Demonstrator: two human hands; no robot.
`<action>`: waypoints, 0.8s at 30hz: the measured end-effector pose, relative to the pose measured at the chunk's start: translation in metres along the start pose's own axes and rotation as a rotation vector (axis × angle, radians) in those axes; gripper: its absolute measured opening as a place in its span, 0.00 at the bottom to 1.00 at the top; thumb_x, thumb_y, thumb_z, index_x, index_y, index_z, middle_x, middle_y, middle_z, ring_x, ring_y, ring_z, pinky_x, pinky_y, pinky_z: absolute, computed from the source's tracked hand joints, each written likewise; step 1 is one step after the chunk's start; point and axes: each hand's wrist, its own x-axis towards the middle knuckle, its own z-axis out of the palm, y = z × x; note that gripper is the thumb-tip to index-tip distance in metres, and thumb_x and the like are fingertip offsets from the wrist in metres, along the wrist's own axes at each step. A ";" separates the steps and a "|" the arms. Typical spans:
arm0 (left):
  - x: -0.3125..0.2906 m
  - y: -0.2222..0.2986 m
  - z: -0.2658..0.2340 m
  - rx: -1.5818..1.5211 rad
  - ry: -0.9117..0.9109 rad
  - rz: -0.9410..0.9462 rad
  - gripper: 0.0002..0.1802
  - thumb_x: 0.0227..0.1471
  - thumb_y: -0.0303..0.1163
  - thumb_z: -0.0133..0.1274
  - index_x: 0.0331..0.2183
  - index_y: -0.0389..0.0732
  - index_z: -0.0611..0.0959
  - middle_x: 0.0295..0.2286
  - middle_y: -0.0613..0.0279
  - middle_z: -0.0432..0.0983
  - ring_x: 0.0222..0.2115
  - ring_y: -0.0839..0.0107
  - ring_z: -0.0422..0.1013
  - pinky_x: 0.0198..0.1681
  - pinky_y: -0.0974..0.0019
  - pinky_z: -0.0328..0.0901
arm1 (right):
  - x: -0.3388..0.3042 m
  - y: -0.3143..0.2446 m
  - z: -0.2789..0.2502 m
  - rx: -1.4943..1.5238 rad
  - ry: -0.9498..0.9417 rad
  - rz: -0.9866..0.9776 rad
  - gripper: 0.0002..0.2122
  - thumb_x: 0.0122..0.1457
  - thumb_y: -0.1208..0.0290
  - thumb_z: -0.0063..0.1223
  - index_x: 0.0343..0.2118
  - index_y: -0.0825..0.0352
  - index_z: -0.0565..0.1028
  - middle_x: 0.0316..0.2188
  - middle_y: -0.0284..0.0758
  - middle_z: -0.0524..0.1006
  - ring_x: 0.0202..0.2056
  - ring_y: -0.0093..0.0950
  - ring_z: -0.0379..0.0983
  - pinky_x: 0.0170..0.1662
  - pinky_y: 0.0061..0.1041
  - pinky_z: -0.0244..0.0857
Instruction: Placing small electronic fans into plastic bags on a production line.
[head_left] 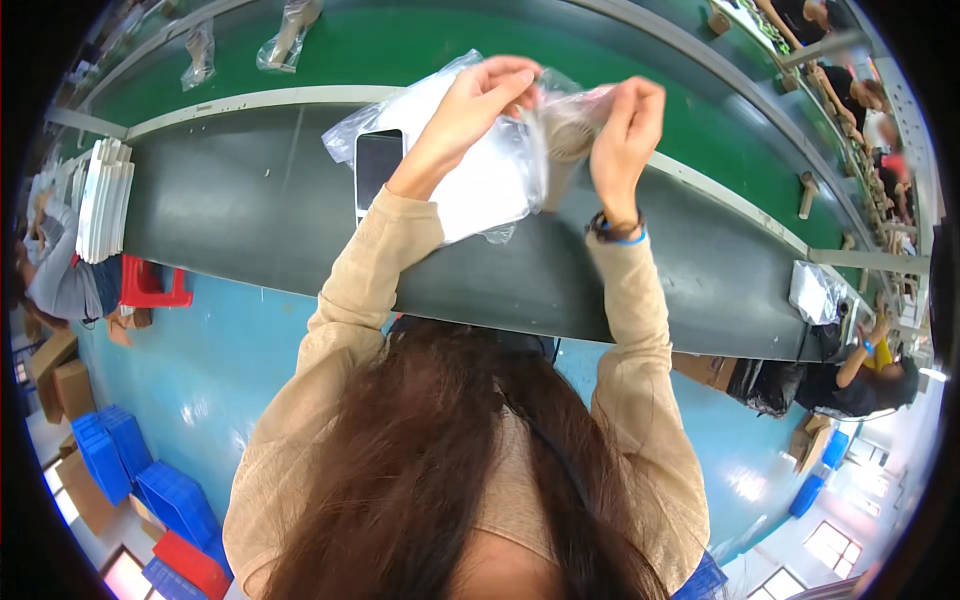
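both hands [480, 105] [625, 125] gripping clear bag [500, 170], phone [377, 165] beneath, bagged items [285, 35] on green belt [420, 50]

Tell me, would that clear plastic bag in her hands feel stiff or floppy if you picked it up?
Probably floppy: the bag wrinkles and sags between the left hand and right hand. Likely light, since fingertips alone pinch it up above the table. Its glossy film looks slippery. The pale round item inside may pull one side down.
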 end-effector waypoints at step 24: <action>-0.103 -0.070 -0.002 1.067 0.043 0.216 0.08 0.49 0.22 0.53 0.34 0.36 0.75 0.36 0.53 0.72 0.38 0.54 0.69 0.39 0.58 0.64 | 0.145 0.225 -0.077 -0.106 0.273 0.217 0.18 0.65 0.59 0.45 0.48 0.69 0.66 0.40 0.43 0.76 0.39 0.35 0.75 0.45 0.31 0.66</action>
